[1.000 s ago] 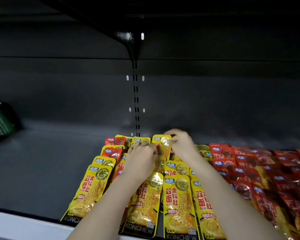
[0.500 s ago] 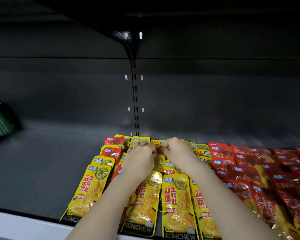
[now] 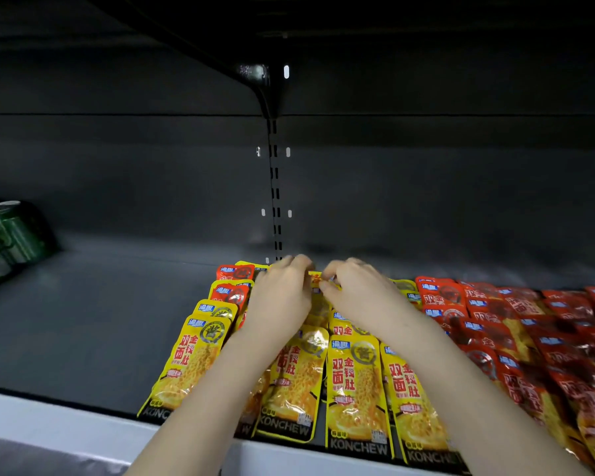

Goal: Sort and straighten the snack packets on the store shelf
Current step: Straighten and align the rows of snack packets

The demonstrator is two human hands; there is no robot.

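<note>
Yellow snack packets lie in overlapping rows on the dark shelf, with two red packets mixed into the left column. A mass of red packets fills the right side. My left hand and my right hand reach to the back of the yellow rows, fingers curled. Between them they pinch a small yellow packet at the back, mostly hidden by the fingers.
Green drink cans stand at the far left of the shelf. A slotted upright with a bracket runs up the back wall. The shelf's pale front edge lies near me. Bare shelf floor spreads left of the packets.
My right hand lowered the raised yellow packet toward the back row and drew close to my left hand. Both hands have since slid slightly farther back.
</note>
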